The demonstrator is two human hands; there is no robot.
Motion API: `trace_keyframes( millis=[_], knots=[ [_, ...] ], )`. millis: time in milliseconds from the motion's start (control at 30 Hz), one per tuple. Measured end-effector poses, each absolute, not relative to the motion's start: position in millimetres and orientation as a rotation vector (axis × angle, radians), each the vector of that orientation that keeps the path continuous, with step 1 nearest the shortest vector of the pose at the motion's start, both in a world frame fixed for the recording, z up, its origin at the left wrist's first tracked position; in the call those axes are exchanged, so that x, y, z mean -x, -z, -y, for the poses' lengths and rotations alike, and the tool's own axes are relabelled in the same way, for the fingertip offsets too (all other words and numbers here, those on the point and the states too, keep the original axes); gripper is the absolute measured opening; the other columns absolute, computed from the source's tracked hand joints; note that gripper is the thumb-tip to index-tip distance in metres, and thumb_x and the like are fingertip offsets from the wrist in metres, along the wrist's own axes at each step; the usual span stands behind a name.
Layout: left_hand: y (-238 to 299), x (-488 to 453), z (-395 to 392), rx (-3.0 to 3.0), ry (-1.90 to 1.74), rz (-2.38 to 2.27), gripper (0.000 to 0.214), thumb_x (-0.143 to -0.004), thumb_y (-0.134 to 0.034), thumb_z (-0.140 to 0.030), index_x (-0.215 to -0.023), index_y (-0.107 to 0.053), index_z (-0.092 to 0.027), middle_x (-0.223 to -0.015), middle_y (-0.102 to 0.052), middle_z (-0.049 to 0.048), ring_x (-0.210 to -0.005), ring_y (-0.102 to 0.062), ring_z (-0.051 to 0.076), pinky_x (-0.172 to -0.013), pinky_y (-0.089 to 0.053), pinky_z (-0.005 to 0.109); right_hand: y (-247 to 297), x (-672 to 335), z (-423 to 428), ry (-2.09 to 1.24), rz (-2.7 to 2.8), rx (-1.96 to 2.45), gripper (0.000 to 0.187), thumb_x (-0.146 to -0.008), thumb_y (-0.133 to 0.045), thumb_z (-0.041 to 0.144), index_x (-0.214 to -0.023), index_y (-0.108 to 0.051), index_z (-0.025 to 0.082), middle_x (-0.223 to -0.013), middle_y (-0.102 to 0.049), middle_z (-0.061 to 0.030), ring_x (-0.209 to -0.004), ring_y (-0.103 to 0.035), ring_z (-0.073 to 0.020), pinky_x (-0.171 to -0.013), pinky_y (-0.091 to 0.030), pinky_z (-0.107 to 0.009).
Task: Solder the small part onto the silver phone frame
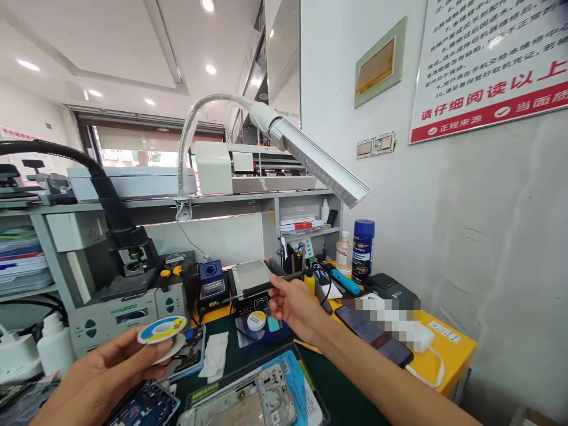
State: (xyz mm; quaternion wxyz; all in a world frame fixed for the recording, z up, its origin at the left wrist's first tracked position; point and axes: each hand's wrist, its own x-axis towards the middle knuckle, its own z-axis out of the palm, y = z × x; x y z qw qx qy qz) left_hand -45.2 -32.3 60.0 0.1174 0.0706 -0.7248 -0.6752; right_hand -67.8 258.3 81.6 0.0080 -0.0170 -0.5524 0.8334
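My left hand is closed around a small white spool with a blue and yellow label, which looks like solder wire or wick. It is held over the left side of the bench, near an opened phone. In my right hand, a black soldering iron is pinched between thumb and fingers. Its thin tip points left, toward the blue soldering station, and its cord loops away to the right. A disassembled phone housing lies below on a blue mat, with a phone circuit board to its left.
A white tissue and a small round yellow-labelled tub lie mid-bench. A microscope arm rises at left. The lamp hangs overhead. A dark phone, a blue spray can and a white power strip stand at right.
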Motion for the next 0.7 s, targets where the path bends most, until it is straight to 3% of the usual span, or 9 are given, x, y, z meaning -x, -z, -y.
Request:
trace_keyframes(
  millis=[67,133,200,333,433,700],
  knots=[
    [-75,37,24,-0.135,2.098,2.209,0.071,-0.039,-0.094,-0.068,-0.093,-0.078,-0.026,-0.102,-0.082,-0.0015,-0.092,-0.073,0.027,-0.076,-0.061,0.030,-80,64,-257,-2.627,1.765,0.027,0.024,-0.102,-0.062,0.038,-0.108,-0.067,0.015,-0.088,-0.069,-0.0002,-0.060,-0.063,-0.0114,-0.053,-0.055,-0.025],
    [-87,30,18,-0.049,2.087,2.270,0.056,-0.055,-0.093,-0.057,-0.098,-0.078,-0.023,-0.103,-0.081,0.0016,-0.089,-0.073,0.025,-0.079,-0.059,0.029,-79,62,-256,-2.642,1.797,-0.021,0.025,-0.103,-0.060,0.040,-0.103,-0.066,0.015,-0.078,-0.066,0.0029,-0.051,-0.057,-0.0086,-0.045,-0.048,-0.021],
    [-91,25,17,0.047,2.128,2.246,0.047,-0.063,-0.090,-0.049,-0.099,-0.078,-0.021,-0.103,-0.080,0.0045,-0.090,-0.072,0.024,-0.078,-0.057,0.028,-78,61,-257,-2.651,1.835,-0.103,0.026,-0.103,-0.060,0.039,-0.097,-0.066,0.015,-0.070,-0.063,0.0051,-0.045,-0.054,-0.0071,-0.039,-0.043,-0.018],
    [-85,21,23,0.038,2.147,2.276,0.046,-0.070,-0.087,-0.048,-0.106,-0.078,-0.021,-0.105,-0.080,0.0063,-0.100,-0.069,0.026,-0.081,-0.054,0.028,-74,59,-265,-2.675,1.931,-0.238,0.022,-0.095,-0.069,0.034,-0.090,-0.067,0.013,-0.059,-0.066,0.0013,-0.039,-0.057,-0.0098,-0.033,-0.039,-0.017],
    [-82,18,28,0.143,2.119,2.397,0.044,-0.076,-0.083,-0.049,-0.111,-0.078,-0.022,-0.105,-0.080,0.0052,-0.103,-0.069,0.026,-0.087,-0.051,0.029,-70,54,-272,-2.656,1.955,-0.221,0.028,-0.086,-0.080,0.038,-0.080,-0.061,0.019,-0.054,-0.062,0.0056,-0.036,-0.055,-0.0088,-0.030,-0.037,-0.015],
    [-85,3,11,0.387,1.972,2.659,0.034,-0.082,-0.075,-0.045,-0.107,-0.076,-0.023,-0.099,-0.076,0.0031,-0.103,-0.067,0.029,-0.089,-0.048,0.033,-61,42,-278,-2.528,2.089,-0.077,0.034,-0.085,-0.079,0.048,-0.079,-0.059,0.021,-0.052,-0.069,0.0009,-0.033,-0.059,-0.0132,-0.030,-0.041,-0.016]
  ],
)
